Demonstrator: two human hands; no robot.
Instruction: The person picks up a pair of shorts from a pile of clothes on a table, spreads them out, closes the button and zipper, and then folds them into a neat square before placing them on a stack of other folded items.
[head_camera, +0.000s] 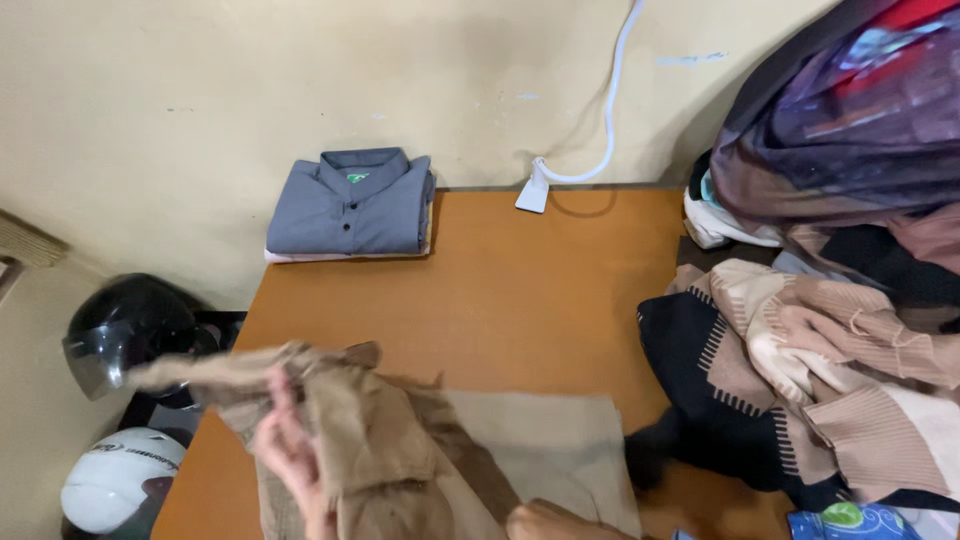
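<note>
The left hand (290, 455) is closing its grip on a crumpled tan cloth garment (390, 440), the fingers (278, 400) pinching a bunched fold near the collar and lifting it slightly, so that a blurred length of the fabric is trailing out to the left of the hand. The right hand (560, 522) is showing only as a sliver at the lower edge of the view, lying against the near hem of the same garment; whether its grip is open or closed cannot be told. The tan garment is lying partly spread on the near end of the orange-brown wooden tabletop (520, 300), its flatter half stretching away to the right of the left hand. Further right of the garment, a heap of striped beige, black and brown knitwear (810, 380) is resting on the tabletop's edge, with a dark purple sheer cloth bundle (850, 120) piling up behind it. Beyond the garment, at the far left corner of the tabletop, a neatly folded grey button-up shirt (350, 205) is sitting on top of a folded pale pink piece, close against the cream wall. To the right of that shirt, a white cable with a flat plug (560, 180) is hanging down the wall to the tabletop. Left of the garment, below the tabletop, a black helmet with a visor (125, 330) and a white helmet (120, 480) are lying.
</note>
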